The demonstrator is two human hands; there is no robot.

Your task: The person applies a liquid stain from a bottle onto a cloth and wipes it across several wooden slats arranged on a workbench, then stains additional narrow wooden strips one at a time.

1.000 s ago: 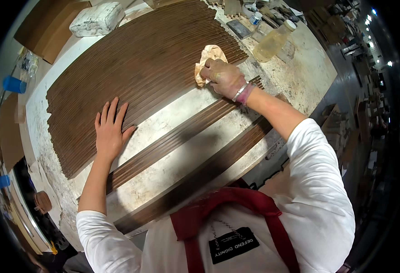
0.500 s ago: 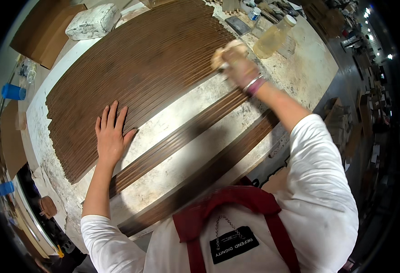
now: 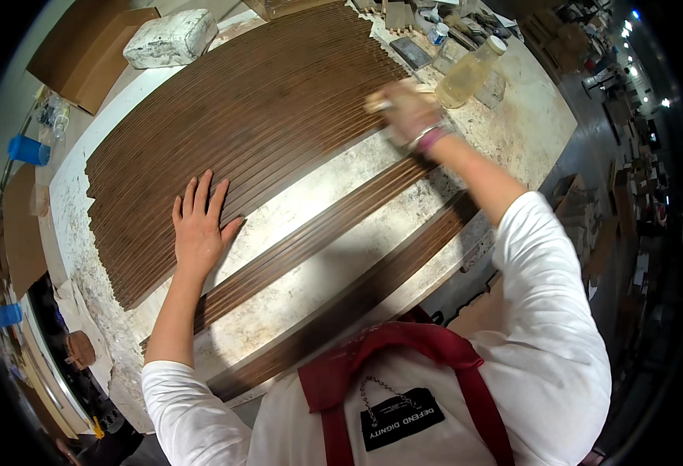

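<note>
**Inspector:** Workshop, dim aisle at three o'clock. The table (image 3: 504, 140) has a pale, stained top carrying a wide bed of dark wooden slats (image 3: 232, 132) laid side by side, with two narrower slat bundles (image 3: 318, 241) lying apart from it toward six o'clock.

**Assistant:** Hands?

**Inspector:** The left hand (image 3: 200, 225) lies flat, fingers spread, pressing the near edge of the slat bed; it grips nothing. The right hand (image 3: 410, 113) is closed around a pale rag (image 3: 378, 99) at the bed's two o'clock corner; the picture is blurred there.

**Assistant:** Risks?

**Inspector:** In my judgement, three. The slats look loose, so a sideways pull from the rag could slide one out of line where the flat palm is not pinning it. A clear bottle of yellowish liquid (image 3: 469, 71) stands just beside the working hand, at one o'clock; a wide stroke could knock it over. A rag snagging on a slat end might lift it.
</note>
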